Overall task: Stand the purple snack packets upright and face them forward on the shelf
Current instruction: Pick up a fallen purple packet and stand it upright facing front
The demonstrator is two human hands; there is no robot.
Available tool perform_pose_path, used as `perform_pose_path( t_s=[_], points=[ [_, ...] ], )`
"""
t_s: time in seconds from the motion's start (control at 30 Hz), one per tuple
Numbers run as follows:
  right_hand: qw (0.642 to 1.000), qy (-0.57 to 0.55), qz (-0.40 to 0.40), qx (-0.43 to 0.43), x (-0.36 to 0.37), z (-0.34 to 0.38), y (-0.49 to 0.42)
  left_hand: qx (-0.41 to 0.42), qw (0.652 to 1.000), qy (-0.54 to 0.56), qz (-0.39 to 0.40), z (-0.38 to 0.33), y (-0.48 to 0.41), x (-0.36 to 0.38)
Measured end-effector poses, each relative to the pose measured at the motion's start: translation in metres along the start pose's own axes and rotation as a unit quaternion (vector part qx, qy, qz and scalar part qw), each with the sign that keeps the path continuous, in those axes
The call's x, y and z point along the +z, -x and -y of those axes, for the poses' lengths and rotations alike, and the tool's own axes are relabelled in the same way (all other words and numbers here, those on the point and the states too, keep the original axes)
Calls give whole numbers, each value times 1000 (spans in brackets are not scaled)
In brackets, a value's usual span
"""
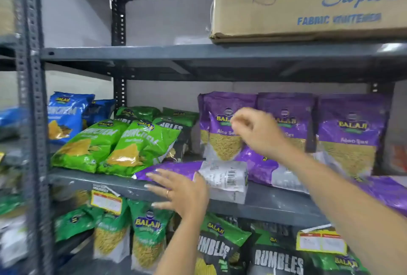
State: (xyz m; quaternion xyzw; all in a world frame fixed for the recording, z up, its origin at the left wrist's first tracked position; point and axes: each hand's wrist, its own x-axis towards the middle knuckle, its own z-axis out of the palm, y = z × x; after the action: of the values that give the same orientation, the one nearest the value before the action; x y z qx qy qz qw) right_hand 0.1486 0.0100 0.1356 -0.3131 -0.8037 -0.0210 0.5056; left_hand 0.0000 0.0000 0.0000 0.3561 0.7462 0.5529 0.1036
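Grey steel shelf (275,206): left hand (180,195), fingers spread, lies flat on a fallen purple packet (176,170) overhanging the front edge. Right hand (255,131), fingers loosely curled, holding nothing, hovers before three upright purple packets (350,133) along the back.

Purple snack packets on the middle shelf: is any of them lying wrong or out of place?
Yes. One purple packet lies flat at the grey shelf's front edge, barcode side up, under the left hand. Another lies slumped behind it.
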Motion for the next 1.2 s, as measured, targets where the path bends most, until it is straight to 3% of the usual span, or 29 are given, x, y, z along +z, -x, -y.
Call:
perform_pose_path(
  t_s=[0.07, 0.13, 0.23, 0.33, 0.43, 0.6, 0.7, 0.77, 0.9, 0.97, 1.1, 1.2],
  points=[
    [978, 102, 137, 122, 27, -17, 4, -63, 998, 19, 17, 5, 3, -2],
    [933, 122, 264, 215, 54, -39, 12, -51, 998, 17, 31, 14, 6, 3],
    [902, 83, 318, 280, 67, -55, 14, 11, 999, 4, 50, 15, -1, 4],
    [916, 39, 283, 280, 68, -63, 17, 38, 995, 77, 57, 0, -5, -3],
    [934, -10, 230, 273, 64, -64, 26, 77, 963, 248, 72, -17, -9, -11],
    [959, -66, 84, 264, 74, -62, 45, 178, 910, 366, 73, -42, -45, -22],
    [959, -112, 41, 258, 83, -64, 53, 218, 844, 468, 144, -55, -68, -27],
    [940, -190, 11, 284, 83, -68, 51, 216, 815, 508, 179, -58, -83, -27],
    [885, -295, -51, 357, 75, -80, 29, 181, 828, 497, 185, -60, -94, -24],
    [870, -334, -44, 361, 73, -82, 15, 183, 848, 470, 163, -64, -94, -20],
    [815, -458, -7, 354, 67, -90, 4, 218, 855, 465, 80, -67, -93, -8],
    [844, -444, 58, 296, 66, -97, 6, 238, 868, 435, -22, -66, -90, 2]
  ],
)
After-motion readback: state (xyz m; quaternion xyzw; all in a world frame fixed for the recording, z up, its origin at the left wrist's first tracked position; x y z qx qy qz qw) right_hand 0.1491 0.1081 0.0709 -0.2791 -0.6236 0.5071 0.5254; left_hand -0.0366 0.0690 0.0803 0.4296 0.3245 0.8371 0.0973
